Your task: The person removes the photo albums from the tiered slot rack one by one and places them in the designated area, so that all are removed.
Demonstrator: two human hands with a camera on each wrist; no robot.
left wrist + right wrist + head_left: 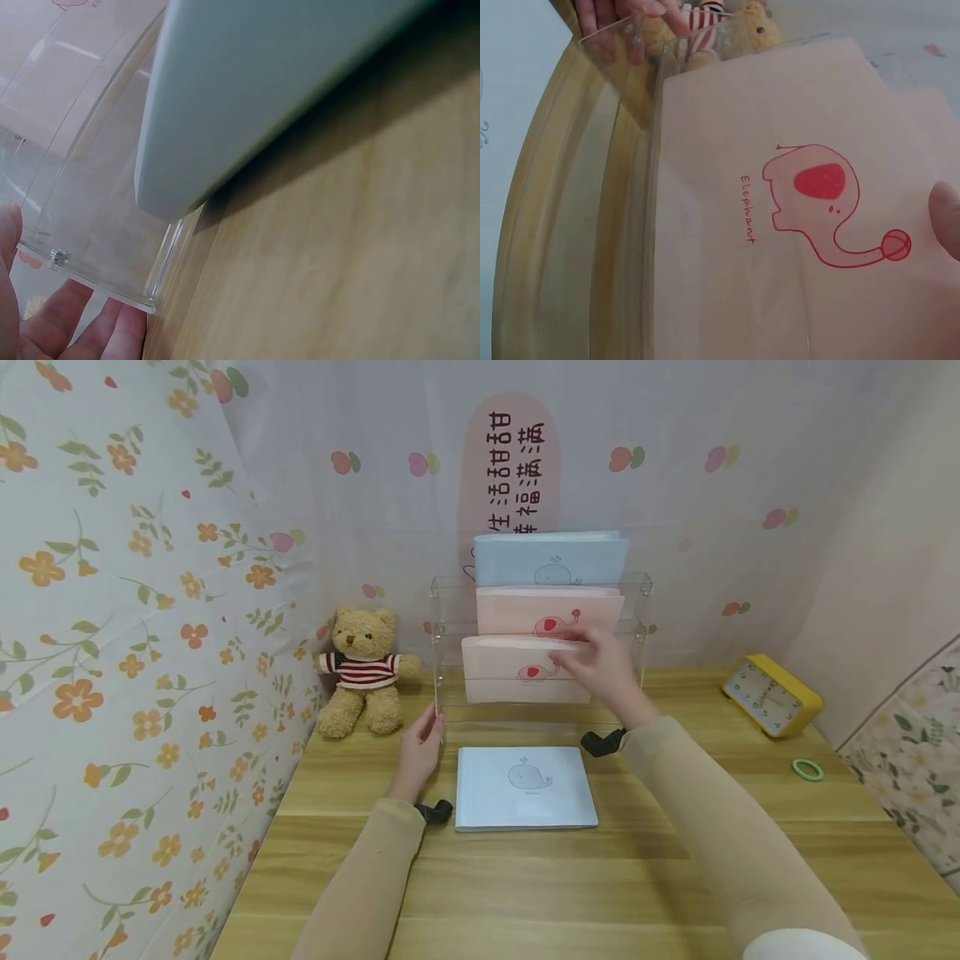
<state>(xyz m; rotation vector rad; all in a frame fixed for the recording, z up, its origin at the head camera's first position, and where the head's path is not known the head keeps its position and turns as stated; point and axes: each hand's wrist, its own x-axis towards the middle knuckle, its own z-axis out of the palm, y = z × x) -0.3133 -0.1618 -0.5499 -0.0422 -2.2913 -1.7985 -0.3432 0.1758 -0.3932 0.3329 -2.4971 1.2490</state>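
A clear acrylic rack [436,647] with stepped tiers stands at the back of the table. My left hand [418,753] grips its left side panel low down, with the thumb on one side and fingers on the other in the left wrist view. In the lowest tier stands a pink notebook [491,662] with a red elephant drawing. My right hand [606,672] pinches its top edge near the right corner, thumb in front. Behind it are another pink elephant notebook [502,608] and a light blue whale notebook [506,558]. A pale blue whale notebook [487,789] lies flat before the rack.
A teddy bear [360,672] in a striped shirt sits left of the rack. To the right stand a yellow alarm clock [772,695] and a small green ring [807,769]. Patterned curtains [135,635] bound the wooden table [525,893] at left and back.
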